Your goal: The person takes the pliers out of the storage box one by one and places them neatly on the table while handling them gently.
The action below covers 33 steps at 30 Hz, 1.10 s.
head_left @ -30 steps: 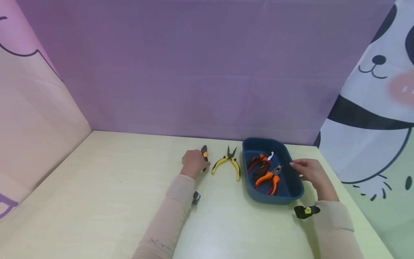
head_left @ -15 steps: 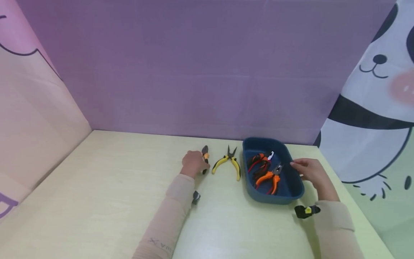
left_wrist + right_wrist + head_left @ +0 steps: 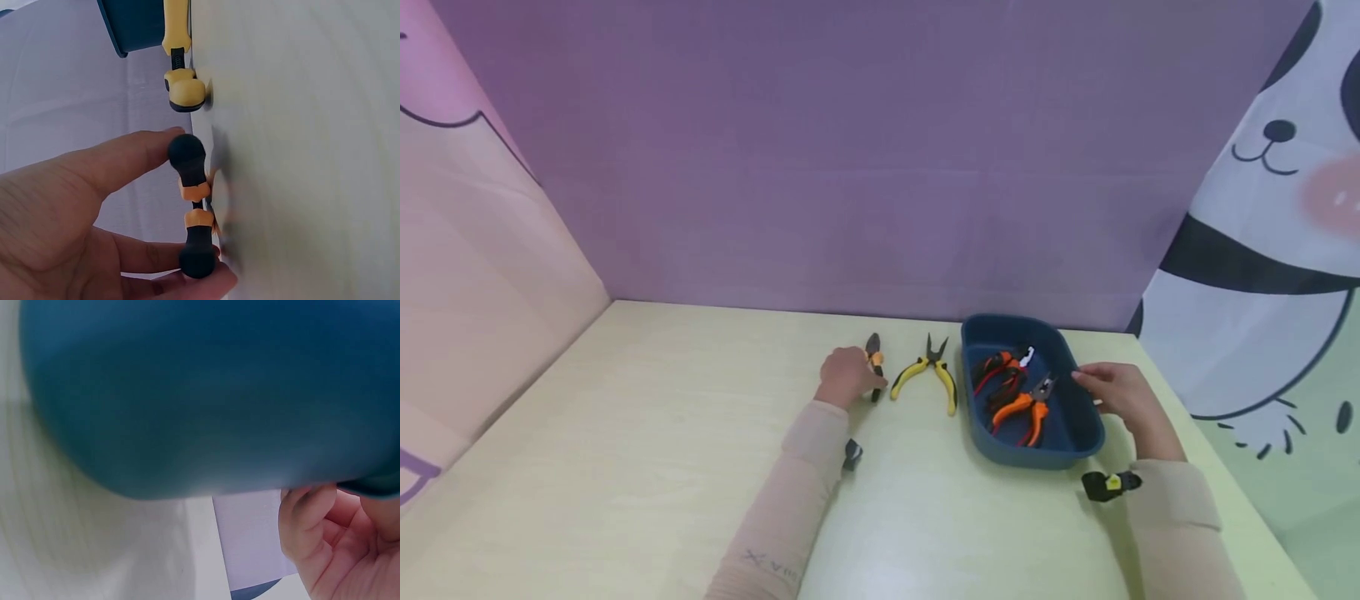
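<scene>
My left hand (image 3: 844,377) holds pliers with black-and-orange handles (image 3: 187,156), low over the table. In the left wrist view the thumb lies on one handle and fingers curl around the other. Their dark jaws (image 3: 872,342) point toward the back wall. Yellow-handled long-nose pliers (image 3: 935,357) lie spread just to the right. My right hand (image 3: 1120,390) pinches the right rim of a dark blue plastic bin (image 3: 1037,458); the right wrist view shows its thumb and fingers at that rim (image 3: 369,487). Inside are orange-handled pliers (image 3: 1018,404) and red-and-black-handled pliers (image 3: 996,367), partly overlapping.
A pale wooden table (image 3: 625,467) carries everything. Behind it hangs a purple cloth backdrop (image 3: 850,167), close to the bin's far end. A panda-printed panel (image 3: 1247,333) stands along the right side, and a pink-and-white one (image 3: 482,250) along the left.
A little more of the pliers' handle shows below my left thumb than a second ago. My right hand and the bin stay in place; the head view shifts very slightly.
</scene>
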Available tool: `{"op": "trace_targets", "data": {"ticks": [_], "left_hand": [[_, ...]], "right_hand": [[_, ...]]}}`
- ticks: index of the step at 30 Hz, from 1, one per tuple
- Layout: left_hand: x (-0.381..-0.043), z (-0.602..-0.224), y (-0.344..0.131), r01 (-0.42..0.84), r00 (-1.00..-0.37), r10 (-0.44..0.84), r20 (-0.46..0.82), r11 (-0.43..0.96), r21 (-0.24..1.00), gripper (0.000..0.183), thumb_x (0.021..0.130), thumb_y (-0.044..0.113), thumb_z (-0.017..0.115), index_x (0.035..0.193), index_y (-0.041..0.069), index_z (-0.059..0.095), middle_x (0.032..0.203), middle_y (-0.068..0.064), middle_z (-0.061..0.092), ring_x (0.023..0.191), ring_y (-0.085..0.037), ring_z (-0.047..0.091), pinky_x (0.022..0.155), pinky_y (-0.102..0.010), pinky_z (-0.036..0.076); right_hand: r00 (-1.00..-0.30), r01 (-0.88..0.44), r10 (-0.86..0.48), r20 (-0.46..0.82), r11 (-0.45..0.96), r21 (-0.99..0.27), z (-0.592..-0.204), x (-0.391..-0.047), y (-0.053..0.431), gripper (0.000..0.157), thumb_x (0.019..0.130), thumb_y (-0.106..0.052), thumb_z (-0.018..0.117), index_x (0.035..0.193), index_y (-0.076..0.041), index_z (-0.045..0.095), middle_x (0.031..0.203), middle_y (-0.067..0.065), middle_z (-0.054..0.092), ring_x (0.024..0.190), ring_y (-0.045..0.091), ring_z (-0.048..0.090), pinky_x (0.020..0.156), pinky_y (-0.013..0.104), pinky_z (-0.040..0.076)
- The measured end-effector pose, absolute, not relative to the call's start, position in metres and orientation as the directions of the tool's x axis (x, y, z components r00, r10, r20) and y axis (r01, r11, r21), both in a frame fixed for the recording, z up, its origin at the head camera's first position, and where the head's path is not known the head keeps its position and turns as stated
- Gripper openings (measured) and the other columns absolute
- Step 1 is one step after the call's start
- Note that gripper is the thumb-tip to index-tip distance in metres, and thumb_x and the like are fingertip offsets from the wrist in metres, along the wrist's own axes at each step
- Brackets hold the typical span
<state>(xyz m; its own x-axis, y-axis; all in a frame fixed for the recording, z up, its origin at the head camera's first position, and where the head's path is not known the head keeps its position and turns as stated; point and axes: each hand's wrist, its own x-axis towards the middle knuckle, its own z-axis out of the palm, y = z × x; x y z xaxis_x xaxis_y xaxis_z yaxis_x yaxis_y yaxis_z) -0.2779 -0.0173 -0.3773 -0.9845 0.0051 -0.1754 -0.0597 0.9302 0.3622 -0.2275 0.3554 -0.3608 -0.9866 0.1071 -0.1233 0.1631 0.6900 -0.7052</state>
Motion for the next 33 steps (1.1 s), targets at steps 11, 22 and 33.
{"op": "trace_targets", "data": {"ticks": [11, 22, 33], "left_hand": [[-0.278, -0.369, -0.018, -0.055, -0.982, 0.010, -0.189, 0.941, 0.335, 0.044, 0.078, 0.045, 0.073, 0.092, 0.004, 0.064, 0.081, -0.005, 0.061, 0.068, -0.016, 0.052, 0.052, -0.024, 0.040], [-0.281, -0.366, -0.021, -0.048, -0.985, 0.008, -0.170, 0.945, 0.324, 0.043, 0.081, 0.049, 0.067, 0.085, 0.007, 0.061, 0.075, -0.003, 0.057, 0.065, -0.015, 0.050, 0.050, -0.025, 0.039], [-0.276, -0.330, -0.004, 0.049, -0.987, 0.099, -0.125, 0.936, 0.349, 0.040, 0.085, 0.049, 0.064, 0.089, 0.009, 0.063, 0.080, -0.002, 0.061, 0.068, -0.015, 0.052, 0.053, -0.025, 0.040]], "right_hand": [[-0.984, 0.179, 0.117, -0.135, 0.695, -0.697, -0.360, -0.228, 0.356, 0.051, 0.096, -0.029, 0.052, 0.125, 0.012, 0.050, 0.117, 0.029, 0.059, 0.080, 0.010, 0.061, 0.069, 0.032, 0.055], [-0.985, 0.172, 0.117, -0.126, 0.678, -0.715, -0.361, -0.228, 0.356, 0.051, 0.096, -0.028, 0.053, 0.125, 0.013, 0.050, 0.114, 0.027, 0.062, 0.078, 0.007, 0.061, 0.068, 0.031, 0.055], [-0.985, 0.170, 0.123, -0.118, 0.681, -0.712, -0.362, -0.228, 0.356, 0.050, 0.095, -0.028, 0.054, 0.124, 0.014, 0.050, 0.111, 0.025, 0.063, 0.076, 0.007, 0.060, 0.067, 0.031, 0.055]]}}
